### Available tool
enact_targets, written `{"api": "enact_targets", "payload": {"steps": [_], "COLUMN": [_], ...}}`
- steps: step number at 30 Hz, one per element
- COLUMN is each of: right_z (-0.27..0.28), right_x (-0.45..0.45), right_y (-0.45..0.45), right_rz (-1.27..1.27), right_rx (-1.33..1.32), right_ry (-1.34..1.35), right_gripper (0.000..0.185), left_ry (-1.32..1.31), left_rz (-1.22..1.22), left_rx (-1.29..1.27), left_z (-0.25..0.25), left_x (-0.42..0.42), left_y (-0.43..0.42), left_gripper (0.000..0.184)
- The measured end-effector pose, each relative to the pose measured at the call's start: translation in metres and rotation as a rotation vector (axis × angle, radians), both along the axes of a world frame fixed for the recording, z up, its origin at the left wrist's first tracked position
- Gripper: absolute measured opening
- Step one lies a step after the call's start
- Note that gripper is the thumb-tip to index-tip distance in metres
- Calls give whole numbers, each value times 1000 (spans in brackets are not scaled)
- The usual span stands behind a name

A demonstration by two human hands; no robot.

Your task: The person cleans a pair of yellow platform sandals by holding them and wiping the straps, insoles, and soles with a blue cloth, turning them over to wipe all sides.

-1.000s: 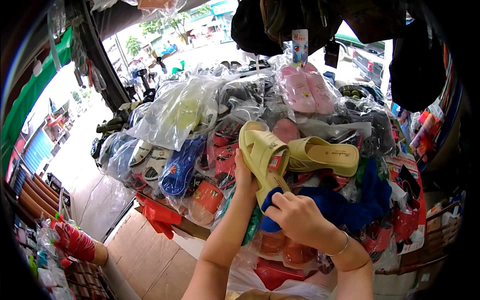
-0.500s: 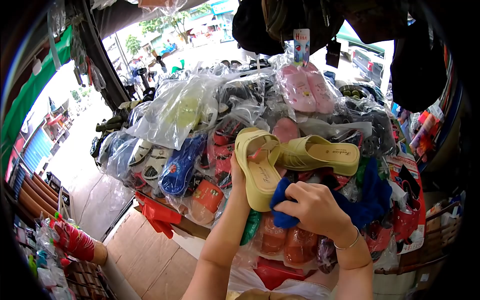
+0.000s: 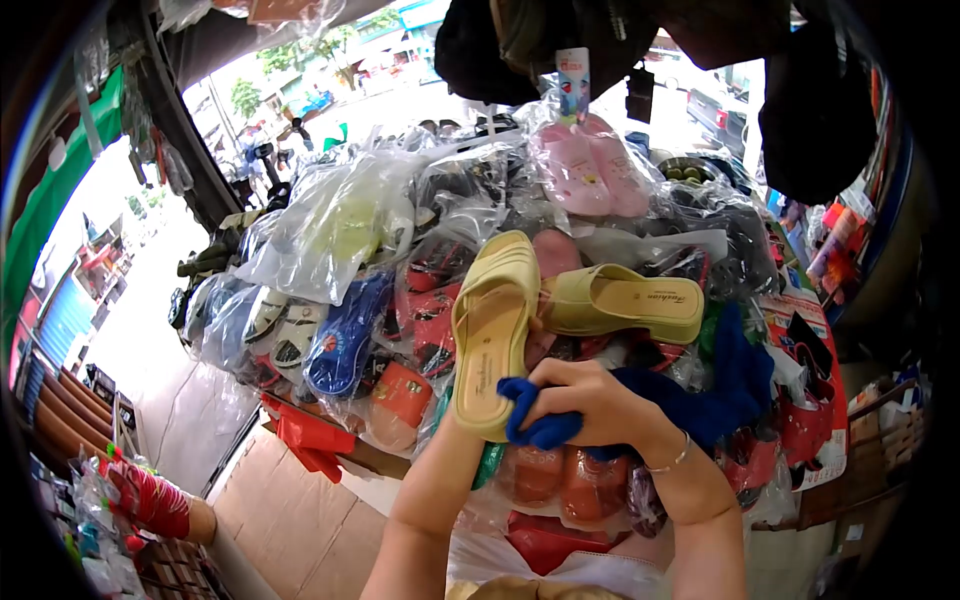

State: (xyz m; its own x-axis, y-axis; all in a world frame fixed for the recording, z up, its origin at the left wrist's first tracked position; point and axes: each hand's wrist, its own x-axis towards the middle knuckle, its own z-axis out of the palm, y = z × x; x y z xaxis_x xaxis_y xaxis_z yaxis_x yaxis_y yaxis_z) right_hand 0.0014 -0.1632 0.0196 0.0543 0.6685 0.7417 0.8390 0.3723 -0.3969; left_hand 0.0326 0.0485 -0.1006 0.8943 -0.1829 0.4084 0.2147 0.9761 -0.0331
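Note:
A yellow-green sandal (image 3: 490,350) stands nearly upright in my left hand (image 3: 534,338), which is mostly hidden behind it; only some fingertips show at the sandal's right edge. My right hand (image 3: 585,400) is closed on a bunched blue cloth (image 3: 545,425), pressed against the sandal's heel end. The rest of the blue cloth (image 3: 690,405) trails to the right over the pile. The matching sandal (image 3: 630,303) lies just right of the held one, its toe end close to my left fingertips.
Plastic-wrapped footwear covers the stall, with blue slippers (image 3: 350,335) at left and pink clogs (image 3: 592,170) at the back. Dark bags (image 3: 815,120) hang overhead. A red-wrapped roll (image 3: 150,495) stands at lower left, beside the tiled floor (image 3: 300,500).
The held sandal has turned and shifted left, showing more of its insole. My right hand has moved left with the cloth. The whole view has shifted slightly.

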Motion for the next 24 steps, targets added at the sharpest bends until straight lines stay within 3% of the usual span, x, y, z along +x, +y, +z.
{"api": "enact_targets", "payload": {"steps": [2,3,4,6,8,10,14,16,18,20,21,24], "right_z": [-14,-15,-20,-18,-5,-11,-19,-9,8,13,11,0], "right_x": [12,18,26,18,-3,-2,13,13,13,19,20,10], "right_y": [4,1,0,-2,0,1,2,-2,-15,-19,-21,-5], "right_rz": [23,-205,-362,-254,-181,-150,-475,-439,-396,-436,-476,-481], "right_rx": [-68,-88,-156,-30,40,64,28,119,108,391,338,232], "right_ry": [52,15,-9,2,-20,-5,-71,-82,-13,258,383,384], "right_gripper": [25,29,36,41,43,42,32,34,31,27,31,41], "left_ry": [-88,-156,-164,-180,125,91,30,-116,-85,-63,-57,-43], "left_rz": [-43,217,179,105,578,619,736,514,519,533,537,555], "left_rx": [-72,288,317,378,577,682,947,669,659,663,663,675], "left_z": [-3,11,16,26,25,9,4,31,36,35,34,33], "left_x": [-2,-22,-27,-38,-54,-51,-36,-45,-47,-46,-45,-43], "left_y": [-2,0,0,1,-10,-4,2,-16,-19,-18,-18,-20], "left_gripper": [46,46,47,47,54,53,49,44,43,43,43,43]}}
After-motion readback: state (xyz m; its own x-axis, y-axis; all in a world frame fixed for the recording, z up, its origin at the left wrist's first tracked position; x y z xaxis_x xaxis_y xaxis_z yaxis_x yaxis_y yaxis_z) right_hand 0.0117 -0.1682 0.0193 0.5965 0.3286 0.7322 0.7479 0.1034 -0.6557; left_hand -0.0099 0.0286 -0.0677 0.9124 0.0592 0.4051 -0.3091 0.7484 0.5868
